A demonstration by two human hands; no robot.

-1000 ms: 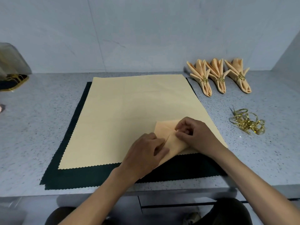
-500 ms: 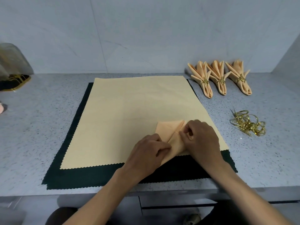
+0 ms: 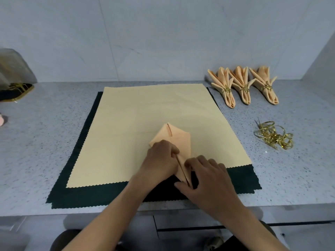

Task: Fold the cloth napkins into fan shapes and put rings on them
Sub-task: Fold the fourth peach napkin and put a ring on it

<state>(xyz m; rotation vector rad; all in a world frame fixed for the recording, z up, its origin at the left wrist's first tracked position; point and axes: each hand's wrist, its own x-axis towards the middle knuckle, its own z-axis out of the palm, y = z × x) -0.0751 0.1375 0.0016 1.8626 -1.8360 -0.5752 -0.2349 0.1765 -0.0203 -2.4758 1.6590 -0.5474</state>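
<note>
A peach napkin (image 3: pixel 178 137), partly folded into a pointed shape, lies near the front right of a flat cream cloth (image 3: pixel 145 120). My left hand (image 3: pixel 160 160) presses on its left half with curled fingers. My right hand (image 3: pixel 206 180) pinches the napkin's narrow lower end along the centre crease. Three finished peach fan napkins (image 3: pixel 243 86) with gold rings lie at the back right. A heap of loose gold rings (image 3: pixel 273 135) sits to the right of the cloth.
The cream cloth lies on dark green cloths (image 3: pixel 76 194) with scalloped edges, on a speckled grey counter (image 3: pixel 290 178). A dark tray with gold trim (image 3: pixel 16 91) stands at the far left by the wall. The counter's front edge is just below my wrists.
The napkin has turned so its wide end points away from me. My right hand slid down to the narrow lower end; my left hand shifted onto the left fold.
</note>
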